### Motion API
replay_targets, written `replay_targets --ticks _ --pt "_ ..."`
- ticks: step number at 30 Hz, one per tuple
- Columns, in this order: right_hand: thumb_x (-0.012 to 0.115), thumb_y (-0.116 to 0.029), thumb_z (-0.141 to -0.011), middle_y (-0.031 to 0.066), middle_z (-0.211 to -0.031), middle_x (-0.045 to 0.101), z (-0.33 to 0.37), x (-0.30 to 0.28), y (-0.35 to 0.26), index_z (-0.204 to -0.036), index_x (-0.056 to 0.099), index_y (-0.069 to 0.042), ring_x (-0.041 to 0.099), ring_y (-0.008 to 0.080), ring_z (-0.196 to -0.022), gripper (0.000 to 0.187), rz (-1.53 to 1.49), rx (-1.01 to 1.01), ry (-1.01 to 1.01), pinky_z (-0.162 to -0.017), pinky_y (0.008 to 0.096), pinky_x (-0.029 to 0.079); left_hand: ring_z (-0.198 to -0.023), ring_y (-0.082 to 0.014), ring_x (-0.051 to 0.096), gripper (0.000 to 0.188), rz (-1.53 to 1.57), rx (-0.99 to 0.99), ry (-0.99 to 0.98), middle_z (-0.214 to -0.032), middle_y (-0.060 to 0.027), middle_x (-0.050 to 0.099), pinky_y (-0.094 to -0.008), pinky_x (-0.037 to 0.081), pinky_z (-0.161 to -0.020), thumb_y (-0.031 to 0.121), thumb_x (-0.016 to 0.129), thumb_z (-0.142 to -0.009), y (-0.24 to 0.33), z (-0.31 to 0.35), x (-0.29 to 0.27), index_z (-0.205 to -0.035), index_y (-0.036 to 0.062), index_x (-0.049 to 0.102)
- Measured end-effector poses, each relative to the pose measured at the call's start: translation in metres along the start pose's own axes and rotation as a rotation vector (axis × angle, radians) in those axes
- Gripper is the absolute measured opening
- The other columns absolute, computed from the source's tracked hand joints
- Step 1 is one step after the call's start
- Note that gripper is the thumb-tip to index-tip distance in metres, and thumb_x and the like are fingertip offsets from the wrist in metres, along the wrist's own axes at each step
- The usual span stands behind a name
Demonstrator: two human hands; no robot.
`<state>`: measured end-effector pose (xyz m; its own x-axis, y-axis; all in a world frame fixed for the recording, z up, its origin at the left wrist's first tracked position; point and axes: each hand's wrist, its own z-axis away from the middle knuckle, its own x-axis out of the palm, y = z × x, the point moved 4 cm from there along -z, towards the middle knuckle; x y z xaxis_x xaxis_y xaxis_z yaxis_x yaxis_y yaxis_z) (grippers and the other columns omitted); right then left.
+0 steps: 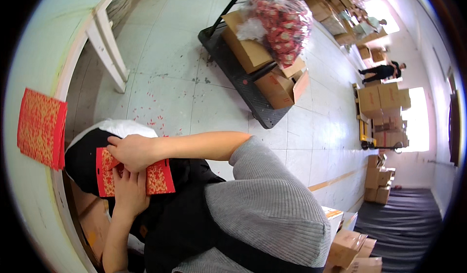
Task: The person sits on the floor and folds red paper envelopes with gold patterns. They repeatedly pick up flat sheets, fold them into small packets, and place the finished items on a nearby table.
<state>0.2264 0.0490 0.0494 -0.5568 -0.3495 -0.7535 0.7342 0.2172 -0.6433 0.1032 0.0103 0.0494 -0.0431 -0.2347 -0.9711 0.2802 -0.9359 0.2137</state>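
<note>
A red printed piece (159, 179) with a gold pattern and small dark slots near its edges, like a card or paper packet, lies over the black apron on my lap. My right hand (132, 151) reaches across from the right and grips its upper middle with curled fingers. From below, my left hand (130, 191) presses its fingers onto the middle of the same piece, close against the right hand. Part of the piece is hidden under both hands. To the left, a stack of similar red and gold pieces (41, 129) rests on the pale table (29, 200).
A black platform trolley (265, 116) carries open cardboard boxes (275, 89) and a clear bag of red packets (284, 25). Small red scraps (152, 97) dot the tiled floor. Stacked cartons (382, 100) stand farther right, near a person in dark clothes (382, 72). Another person (369, 26) is beyond.
</note>
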Motion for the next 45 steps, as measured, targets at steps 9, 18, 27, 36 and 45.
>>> replay_targets --ticks 9,18,27,36,45 --pt "0.056 -0.015 -0.079 0.0252 -0.123 0.053 -0.017 -0.001 0.009 -0.115 0.053 0.007 0.059 0.0395 -0.104 0.043 -0.169 0.082 -0.047 -0.086 0.0433 0.05 -0.099 -0.035 0.053 0.042 -0.143 0.266 0.391 -0.106 -0.0192 0.054 -0.0549 0.039 -0.096 0.018 0.06 -0.079 -0.027 0.006 -0.035 -0.114 -0.0045 0.052" --pt "0.067 -0.009 -0.065 0.0242 -0.121 0.045 -0.002 0.017 -0.021 -0.124 0.043 0.01 0.056 0.0407 -0.101 0.066 -0.175 0.295 0.206 -0.082 0.0445 0.052 -0.089 -0.0327 0.053 0.024 0.095 -0.12 -0.024 -0.086 -0.0153 0.057 -0.0468 0.034 -0.085 0.021 0.062 -0.08 0.005 0.02 -0.074 -0.091 -0.0004 0.057" --pt "0.065 -0.003 -0.064 0.0232 -0.123 0.044 0.028 0.021 -0.019 -0.137 0.029 0.007 0.055 0.0411 -0.102 0.082 -0.194 0.369 0.357 -0.08 0.0449 0.052 -0.073 -0.0296 0.06 0.023 -0.135 -0.309 0.086 -0.071 -0.012 0.063 -0.0423 0.043 -0.067 0.025 0.064 -0.078 0.024 0.004 0.005 -0.079 0.0023 0.066" --pt "0.064 -0.012 -0.071 0.0223 -0.135 0.039 0.071 0.005 -0.014 -0.136 0.037 0.002 0.05 0.0411 -0.115 0.071 0.174 -0.007 0.493 -0.093 0.0513 0.046 -0.078 -0.023 0.057 0.02 -0.043 0.021 0.24 -0.077 -0.007 0.062 -0.0411 0.038 -0.065 0.024 0.06 -0.08 0.046 -0.004 0.002 -0.086 0.0056 0.065" --pt "0.06 -0.019 -0.064 -0.0011 -0.07 0.051 0.079 0.027 -0.009 -0.063 0.059 -0.012 0.054 0.0169 -0.086 0.007 0.358 -0.558 0.054 -0.093 0.0438 0.041 -0.076 -0.0172 0.056 0.016 -0.081 0.076 0.273 -0.077 -0.004 0.058 -0.0289 0.043 -0.065 0.014 0.059 -0.071 0.053 0.017 -0.021 -0.082 0.0028 0.064"
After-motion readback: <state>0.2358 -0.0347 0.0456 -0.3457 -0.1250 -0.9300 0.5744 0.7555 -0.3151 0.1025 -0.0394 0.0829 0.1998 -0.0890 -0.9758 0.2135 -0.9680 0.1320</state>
